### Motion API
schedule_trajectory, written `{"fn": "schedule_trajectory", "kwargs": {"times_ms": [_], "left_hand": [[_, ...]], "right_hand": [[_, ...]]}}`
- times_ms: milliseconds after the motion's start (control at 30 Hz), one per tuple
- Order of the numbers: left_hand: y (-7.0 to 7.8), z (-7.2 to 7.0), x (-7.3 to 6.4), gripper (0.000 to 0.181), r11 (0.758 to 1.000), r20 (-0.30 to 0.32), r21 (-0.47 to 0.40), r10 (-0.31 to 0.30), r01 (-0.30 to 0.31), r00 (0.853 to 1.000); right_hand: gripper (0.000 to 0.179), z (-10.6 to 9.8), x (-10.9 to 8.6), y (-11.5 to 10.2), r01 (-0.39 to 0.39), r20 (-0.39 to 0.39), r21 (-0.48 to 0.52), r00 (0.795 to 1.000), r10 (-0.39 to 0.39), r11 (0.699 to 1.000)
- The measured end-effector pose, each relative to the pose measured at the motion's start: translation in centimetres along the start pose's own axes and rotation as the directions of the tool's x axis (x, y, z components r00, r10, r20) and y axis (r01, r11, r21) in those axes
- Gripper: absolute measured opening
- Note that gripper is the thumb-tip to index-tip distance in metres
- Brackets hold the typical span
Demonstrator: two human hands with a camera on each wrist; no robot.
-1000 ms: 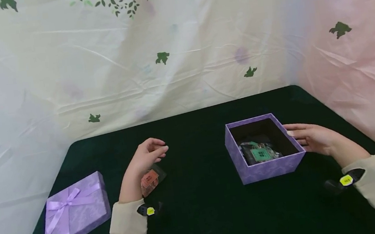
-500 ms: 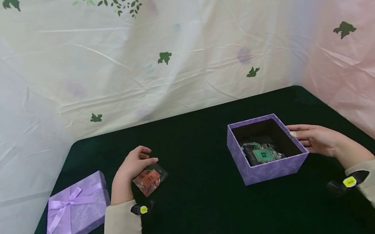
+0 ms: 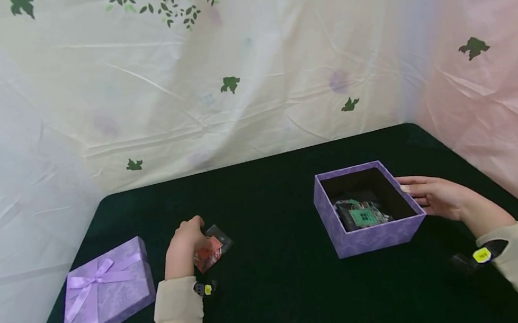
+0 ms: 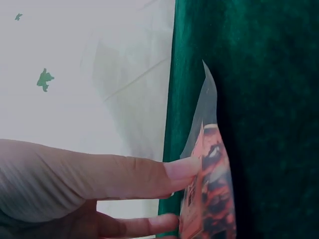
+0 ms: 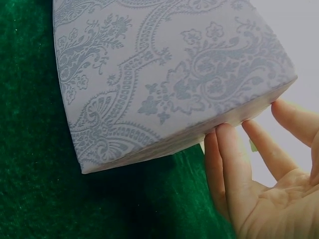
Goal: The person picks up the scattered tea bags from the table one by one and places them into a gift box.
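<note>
My left hand (image 3: 187, 244) is over a small clear packet (image 3: 208, 257) with an orange-red label, which lies on the dark green cloth. In the left wrist view, the thumb of that hand (image 4: 109, 179) presses on the label of the packet (image 4: 214, 184) while fingertips touch it farther along, pinching it. An open-topped purple box (image 3: 378, 236) stands to the right, holding a dark packet with a green label (image 3: 363, 217). Fingertips of my right hand (image 3: 440, 197) touch the box's right side; in the right wrist view, the fingers of that hand (image 5: 249, 164) are nearly straight against the patterned box (image 5: 164, 74).
A purple box lid (image 3: 106, 291) with a ribbon bow lies at the left of the cloth-covered table (image 3: 278, 287), near my left forearm. Behind the table hangs a pale curtain (image 3: 161, 103) with green leaf prints; a pink one (image 3: 506, 101) hangs at the right.
My left hand first drew back left past the packet, then came down onto it with the fingers bending toward it. The right hand has stayed against the box, which has not moved.
</note>
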State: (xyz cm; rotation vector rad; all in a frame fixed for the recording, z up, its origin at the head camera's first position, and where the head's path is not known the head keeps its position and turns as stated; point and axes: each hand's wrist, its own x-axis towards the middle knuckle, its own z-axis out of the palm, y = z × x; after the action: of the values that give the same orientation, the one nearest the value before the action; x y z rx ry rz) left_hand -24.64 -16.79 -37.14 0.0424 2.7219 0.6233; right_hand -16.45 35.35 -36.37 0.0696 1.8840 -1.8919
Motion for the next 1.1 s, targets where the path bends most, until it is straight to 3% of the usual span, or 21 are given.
{"fn": "schedule_trajectory", "kwargs": {"times_ms": [233, 367, 633, 733, 867, 1100], "left_hand": [[0.1, 0.2, 0.3, 0.041, 1.000, -0.016, 0.007, 0.023, -0.023, 1.000], [-0.1, 0.2, 0.4, 0.034, 1.000, -0.010, -0.006, -0.009, 0.009, 1.000], [0.0, 0.4, 0.3, 0.039, 1.000, 0.024, -0.001, -0.007, 0.007, 1.000], [0.0, 0.5, -0.1, 0.042, 0.999, 0.038, -0.047, -0.024, 0.025, 0.999], [-0.1, 0.5, -0.4, 0.045, 0.995, 0.044, -0.091, -0.042, 0.046, 0.998], [-0.4, 0.4, -0.8, 0.040, 0.996, 0.048, -0.080, -0.039, 0.043, 0.998]], "right_hand": [[0.027, 0.0, 0.1, 0.1, -0.001, -0.018, 0.010, 1.000, 0.001, 1.000], [0.027, 0.0, 0.2, -0.1, 0.001, -0.005, 0.009, 1.000, -0.001, 1.000], [0.032, -0.4, 0.0, 0.4, 0.003, 0.051, 0.065, 0.999, -0.006, 0.998], [0.033, -0.3, -0.3, 0.5, 0.007, 0.066, 0.082, 0.998, -0.013, 0.997], [0.031, 0.1, -0.7, 0.5, 0.012, 0.050, 0.072, 0.999, -0.016, 0.997], [0.029, 0.8, -1.2, 0.6, 0.008, -0.005, 0.051, 1.000, -0.007, 0.999]]}}
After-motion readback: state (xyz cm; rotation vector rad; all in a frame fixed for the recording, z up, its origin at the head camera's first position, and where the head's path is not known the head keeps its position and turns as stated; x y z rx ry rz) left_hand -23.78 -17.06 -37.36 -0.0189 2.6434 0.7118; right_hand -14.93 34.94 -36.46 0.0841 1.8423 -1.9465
